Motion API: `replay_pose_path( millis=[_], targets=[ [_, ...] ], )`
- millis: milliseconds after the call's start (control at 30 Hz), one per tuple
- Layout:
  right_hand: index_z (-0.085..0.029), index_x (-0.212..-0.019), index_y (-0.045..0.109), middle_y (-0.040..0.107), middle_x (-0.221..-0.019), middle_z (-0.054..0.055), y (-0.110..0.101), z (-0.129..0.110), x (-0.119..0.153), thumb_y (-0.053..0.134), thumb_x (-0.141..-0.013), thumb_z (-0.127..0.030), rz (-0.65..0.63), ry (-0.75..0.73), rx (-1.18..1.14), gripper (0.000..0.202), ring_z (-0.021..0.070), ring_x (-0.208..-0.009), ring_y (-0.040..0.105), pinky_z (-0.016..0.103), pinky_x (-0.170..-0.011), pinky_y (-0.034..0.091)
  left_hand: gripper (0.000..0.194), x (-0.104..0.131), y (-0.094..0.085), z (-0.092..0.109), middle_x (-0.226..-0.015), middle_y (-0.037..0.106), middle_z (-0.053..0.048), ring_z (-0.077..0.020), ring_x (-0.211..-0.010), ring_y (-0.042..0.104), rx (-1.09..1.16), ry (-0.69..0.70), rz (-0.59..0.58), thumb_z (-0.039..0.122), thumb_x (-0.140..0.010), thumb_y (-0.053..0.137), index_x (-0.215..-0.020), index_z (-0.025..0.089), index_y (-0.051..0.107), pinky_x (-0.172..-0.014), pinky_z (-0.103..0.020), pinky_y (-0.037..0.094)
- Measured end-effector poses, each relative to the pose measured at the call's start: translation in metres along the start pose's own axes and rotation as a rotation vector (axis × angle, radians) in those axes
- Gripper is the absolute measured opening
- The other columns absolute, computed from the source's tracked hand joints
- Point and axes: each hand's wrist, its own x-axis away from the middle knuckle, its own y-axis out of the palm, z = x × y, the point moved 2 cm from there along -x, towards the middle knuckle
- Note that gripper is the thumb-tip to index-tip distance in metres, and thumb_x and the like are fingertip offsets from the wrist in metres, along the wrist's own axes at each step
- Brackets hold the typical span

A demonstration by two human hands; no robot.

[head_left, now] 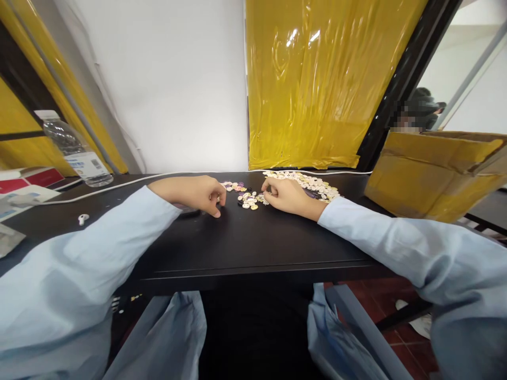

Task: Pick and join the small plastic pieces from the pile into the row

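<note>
My left hand (201,193) hovers low over the dark table, left of the small button groups. Its fingers are curled down and the thumb points at the tabletop; whatever may be inside is hidden. At the edge of a mixed cluster of buttons (249,200), white, yellowish and dark, my right hand (288,196) has thumb and forefinger bent together; what they hold is too small to make out. Behind the left fingers lie pinkish and purple buttons (235,187). A larger spread of pale buttons (317,184) reaches behind and beyond my right hand, partly covered by it.
A water bottle (77,153) stands at the back left, with a white earbud (83,219) nearer me. A white cable (158,177) runs along the table's back. At right sits a taped cardboard box (428,174); behind it another person's head (415,111) shows.
</note>
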Motion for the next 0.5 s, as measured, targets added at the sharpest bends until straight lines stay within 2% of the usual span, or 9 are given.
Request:
replay_pose_path(
  millis=[233,400,500],
  targets=[
    [-0.019,-0.099,0.068,0.066,-0.073,0.0,0.0,-0.001,0.0,0.058,-0.086,-0.024,-0.004,-0.014,-0.004,0.017,0.0149,-0.061,0.053,0.027,-0.062,0.032,0.018,-0.002,0.004,0.001,-0.063,0.071,0.0,-0.0185,-0.058,0.065,0.034,0.026,-0.008,0.028,-0.07,0.066,-0.086,0.023,0.069,-0.051,-0.023,0.038],
    [-0.019,-0.098,0.068,0.066,-0.072,0.0,-0.001,-0.003,0.001,0.058,-0.085,-0.022,-0.002,-0.006,-0.008,0.017,0.0148,-0.061,0.053,0.026,-0.063,0.032,0.024,-0.002,0.006,0.012,-0.067,0.071,0.0,-0.0168,-0.059,0.064,0.003,0.042,0.017,0.018,-0.067,0.056,-0.085,0.021,0.071,-0.052,-0.023,0.04],
    [-0.019,-0.099,0.068,0.066,-0.071,-0.001,-0.002,-0.005,0.002,0.057,-0.085,-0.021,-0.002,-0.026,-0.027,0.017,0.0141,-0.06,0.054,0.026,-0.063,0.033,0.027,-0.003,0.007,0.02,-0.075,0.072,-0.001,-0.0159,-0.065,0.065,-0.02,0.113,0.095,0.016,-0.069,0.056,-0.09,0.02,0.073,-0.057,-0.022,0.044]
  ],
)
